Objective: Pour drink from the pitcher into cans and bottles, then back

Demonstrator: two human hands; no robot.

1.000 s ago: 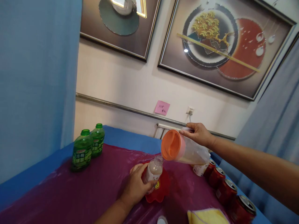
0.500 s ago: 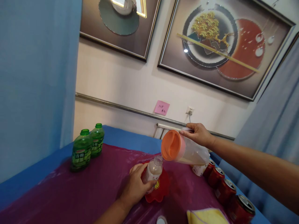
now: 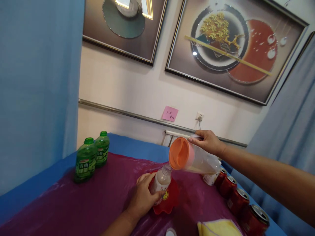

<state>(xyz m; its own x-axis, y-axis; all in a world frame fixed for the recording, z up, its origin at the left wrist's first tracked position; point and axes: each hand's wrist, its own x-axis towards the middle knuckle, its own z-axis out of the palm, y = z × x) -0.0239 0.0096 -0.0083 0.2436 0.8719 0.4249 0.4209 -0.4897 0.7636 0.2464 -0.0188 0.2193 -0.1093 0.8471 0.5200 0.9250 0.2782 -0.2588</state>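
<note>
My right hand [image 3: 208,141] grips a clear plastic jug [image 3: 197,159] with an orange lid, tipped over so its spout hangs just above the mouth of a small clear bottle [image 3: 161,181]. The jug holds pale yellowish liquid. My left hand [image 3: 144,195] is wrapped round that small bottle, which is filled nearly to the neck with a pale drink and stands on a red plate [image 3: 169,200]. Both sit over a purple plastic sheet [image 3: 93,203] on a blue-covered table.
Two green bottles [image 3: 91,159] stand at the far left of the table. Several red cans [image 3: 242,205] line the right edge. A yellow cloth [image 3: 218,228] lies at the front. Blue curtains hang left and right; framed pictures hang on the wall behind.
Almost nothing differs: the jug stays tipped over the small bottle, and the view has shifted a touch to the left.
</note>
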